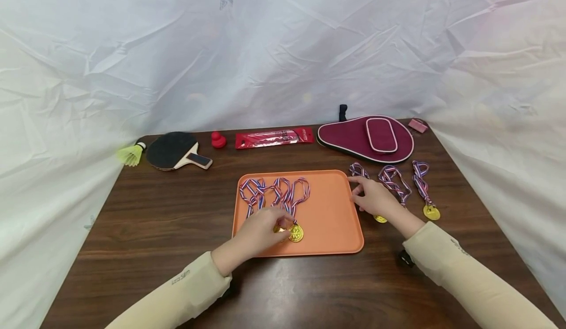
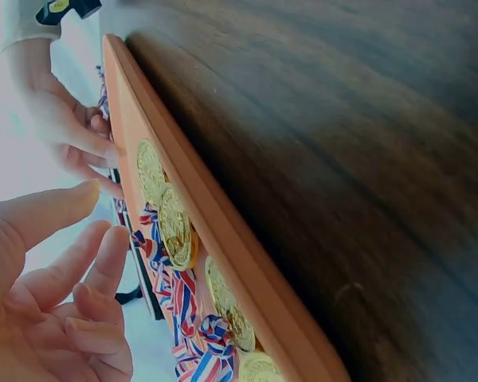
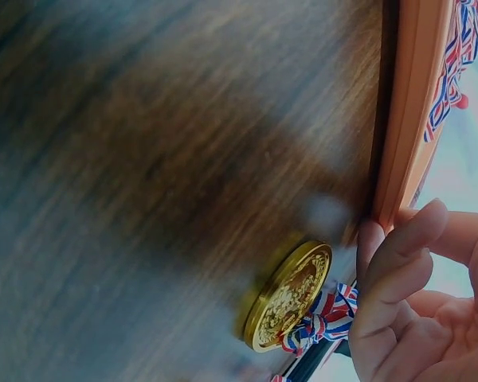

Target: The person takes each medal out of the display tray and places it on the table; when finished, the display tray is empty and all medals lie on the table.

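Left hand hides medals its wrist view shows.

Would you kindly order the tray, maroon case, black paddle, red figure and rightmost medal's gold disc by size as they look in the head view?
1. Orange tray
2. Maroon case
3. Black paddle
4. Red figure and rightmost gold disc: too alike to rank, the disc being nearer.

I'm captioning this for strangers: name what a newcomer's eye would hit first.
The orange tray dominates the middle of the table, gold medals on striped ribbons lying inside it. Then the maroon case at the back right and the black paddle at the back left stand out.
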Tool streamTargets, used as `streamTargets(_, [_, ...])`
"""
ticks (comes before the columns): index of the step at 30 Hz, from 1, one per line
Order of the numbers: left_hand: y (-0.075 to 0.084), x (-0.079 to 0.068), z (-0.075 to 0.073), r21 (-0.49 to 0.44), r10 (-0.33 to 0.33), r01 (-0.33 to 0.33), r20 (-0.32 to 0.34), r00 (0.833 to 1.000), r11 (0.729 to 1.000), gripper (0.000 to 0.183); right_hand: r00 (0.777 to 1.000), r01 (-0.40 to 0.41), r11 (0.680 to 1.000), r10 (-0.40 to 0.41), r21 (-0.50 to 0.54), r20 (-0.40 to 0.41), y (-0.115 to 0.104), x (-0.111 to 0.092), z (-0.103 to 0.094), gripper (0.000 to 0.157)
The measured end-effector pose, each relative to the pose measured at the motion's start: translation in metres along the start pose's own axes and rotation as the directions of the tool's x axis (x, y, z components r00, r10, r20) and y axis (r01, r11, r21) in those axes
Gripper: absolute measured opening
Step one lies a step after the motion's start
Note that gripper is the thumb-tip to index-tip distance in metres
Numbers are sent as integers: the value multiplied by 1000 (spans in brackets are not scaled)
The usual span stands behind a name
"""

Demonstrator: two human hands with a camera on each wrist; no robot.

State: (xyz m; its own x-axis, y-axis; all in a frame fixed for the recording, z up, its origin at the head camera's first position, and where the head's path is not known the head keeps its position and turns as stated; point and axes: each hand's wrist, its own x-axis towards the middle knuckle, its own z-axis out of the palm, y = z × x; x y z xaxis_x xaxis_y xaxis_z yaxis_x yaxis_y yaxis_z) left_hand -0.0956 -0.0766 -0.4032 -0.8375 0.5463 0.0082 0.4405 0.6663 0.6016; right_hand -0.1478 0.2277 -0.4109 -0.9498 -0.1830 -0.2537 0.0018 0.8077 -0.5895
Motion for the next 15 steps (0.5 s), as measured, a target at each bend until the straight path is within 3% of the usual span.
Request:
streamTargets(8, [5,2,5,58,33,-32,-8,999,998,25,1000,-13,1000,13,0,-8,0,1,0,50])
streamTargets(15, [8,6,7,121,9,-11,15,1000,993,26,1000,-12,1000,12,-4,8,-2,0,0,51])
